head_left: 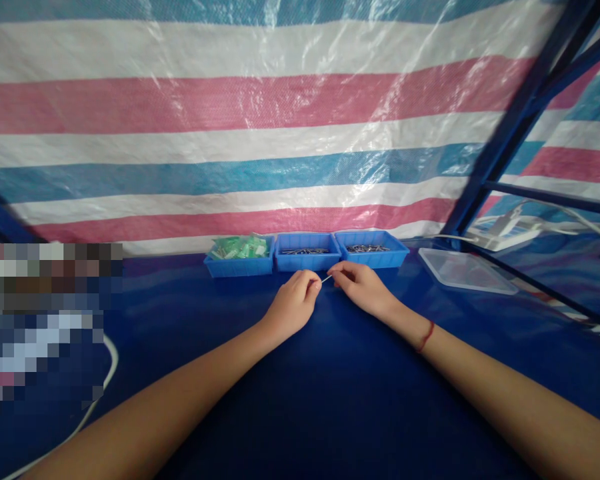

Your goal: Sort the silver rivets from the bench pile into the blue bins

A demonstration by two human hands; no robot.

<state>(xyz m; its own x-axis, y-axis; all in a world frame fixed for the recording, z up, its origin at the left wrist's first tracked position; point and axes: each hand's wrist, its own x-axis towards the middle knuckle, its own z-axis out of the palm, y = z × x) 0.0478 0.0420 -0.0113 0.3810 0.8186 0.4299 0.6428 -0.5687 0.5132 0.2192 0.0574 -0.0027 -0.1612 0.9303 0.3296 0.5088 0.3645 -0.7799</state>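
The counter (370, 407) is a dark blue, slightly glossy surface filling the lower part of the view. Behind it hangs a woven plastic sheet (300, 103) in bands of red, white and blue, creased and catching the light along its upper half. A dark blue metal frame (510, 133) rises at a slant on the right, with crossbars; a similar post (0, 213) shows at the left edge.

Three blue trays stand side by side at the back of the counter, near the sheet. The left tray (237, 268) is heaped with green packets (243, 247). The middle tray (283, 263) holds thin metal pieces (306, 251), and the right tray (387, 259) holds small dark metal parts (366, 249), too small to identify. To the right of the trays lies a shallow translucent lid or tray (467, 271); beyond it sits a white power strip (510, 232) with a plug and cable. A white cord (114, 360) curves along the left side, beside a pixelated area whose contents cannot be read.

Both hands are in front of the middle and right trays. The left hand (294, 300) pinches one end of a thin, pale rod (327, 278); the right hand (360, 285) grips the other end between its fingertips. A red cord bracelet (426, 337) circles the right wrist.
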